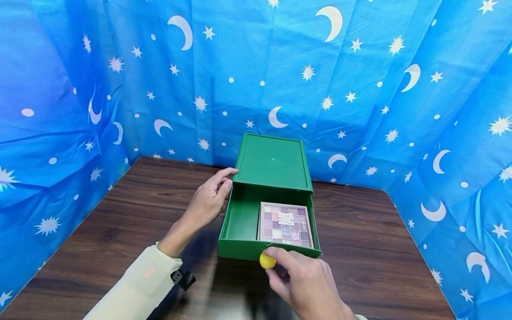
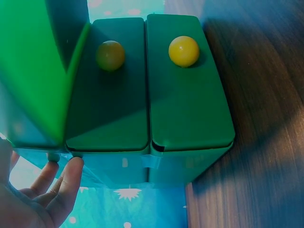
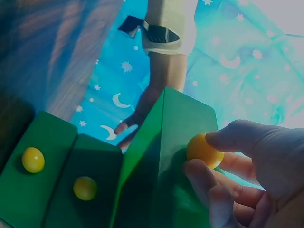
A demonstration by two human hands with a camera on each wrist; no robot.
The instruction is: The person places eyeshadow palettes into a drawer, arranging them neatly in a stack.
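Note:
A green drawer cabinet [image 1: 274, 160] stands on the table with its top drawer [image 1: 240, 250] pulled out toward me. Inside that drawer, on the right, lies a makeup palette [image 1: 286, 224] with many coloured squares under its cover. My right hand [image 1: 310, 280] pinches the round yellow knob [image 1: 267, 261] on the drawer front between thumb and fingers. Against the cabinet's left side rests my left hand [image 1: 206, 198], its fingertips at the upper edge. In the left wrist view, two lower drawers [image 2: 190, 104] are closed, each with a yellow knob [image 2: 184, 51].
Dark wood-grain table [image 1: 360, 235] extends on both sides of the cabinet. Blue cloth [image 1: 248, 53] with white moons and stars hangs behind and at both sides. A black strap device [image 1: 183, 279] sits on the left wrist.

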